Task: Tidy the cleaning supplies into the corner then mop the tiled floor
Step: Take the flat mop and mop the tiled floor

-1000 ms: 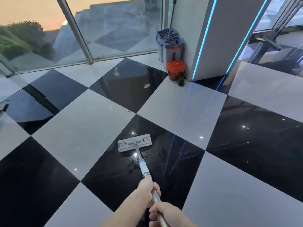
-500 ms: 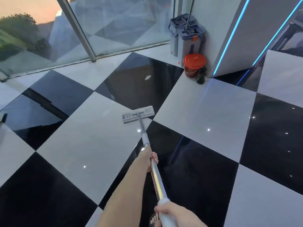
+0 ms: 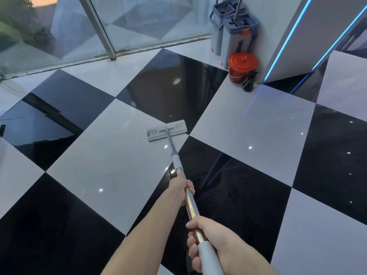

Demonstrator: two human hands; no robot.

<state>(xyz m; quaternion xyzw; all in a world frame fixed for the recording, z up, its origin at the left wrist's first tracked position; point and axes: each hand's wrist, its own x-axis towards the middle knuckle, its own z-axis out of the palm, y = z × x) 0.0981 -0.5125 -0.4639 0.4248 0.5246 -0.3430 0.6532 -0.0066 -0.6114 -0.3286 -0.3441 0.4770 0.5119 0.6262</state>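
Our fingers point(image 3: 190, 185) curl around the mop handle point(image 3: 189, 203): our left hand point(image 3: 181, 188) grips the metal shaft further down, and our right hand point(image 3: 210, 241) clasps it nearer us, just where the shaft meets the pale grip. Beyond the left hand the handle runs forward to one flat mop head point(image 3: 167, 130), which lies flat on a white tile point(image 3: 111, 159), at its far corner beside a black tile point(image 3: 170, 86). In the corner by the pillar point(image 3: 282, 26) we count two grey mop buckets point(image 3: 236, 36), one red lidded bucket point(image 3: 241, 67) and one dark bottle point(image 3: 249, 84), close together. Glass panels point(image 3: 139, 22) run along the far edge.
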